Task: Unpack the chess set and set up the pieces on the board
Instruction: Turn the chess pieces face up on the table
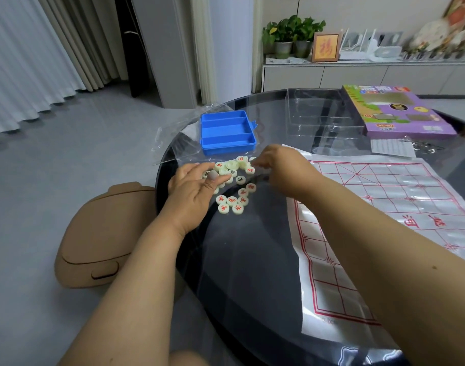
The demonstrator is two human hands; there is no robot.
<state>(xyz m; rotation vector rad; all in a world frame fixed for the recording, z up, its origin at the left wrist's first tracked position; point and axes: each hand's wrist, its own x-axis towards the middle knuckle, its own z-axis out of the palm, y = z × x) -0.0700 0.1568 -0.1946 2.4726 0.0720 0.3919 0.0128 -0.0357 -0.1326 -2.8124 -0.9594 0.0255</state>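
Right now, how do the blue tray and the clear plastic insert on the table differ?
The blue tray is opaque and sits near the table's left edge, just beyond the pile of chess pieces; the clear plastic insert is see-through and lies farther back, beside the purple box. The blue tray looks smaller than the clear plastic insert. Both have compartments, and both look empty.

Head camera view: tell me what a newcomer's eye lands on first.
Both hands, left and right, work in a pile of pale round chess pieces near the glass table's left edge. Behind the pile sits an empty blue tray; to its right lies the red-lined paper board.
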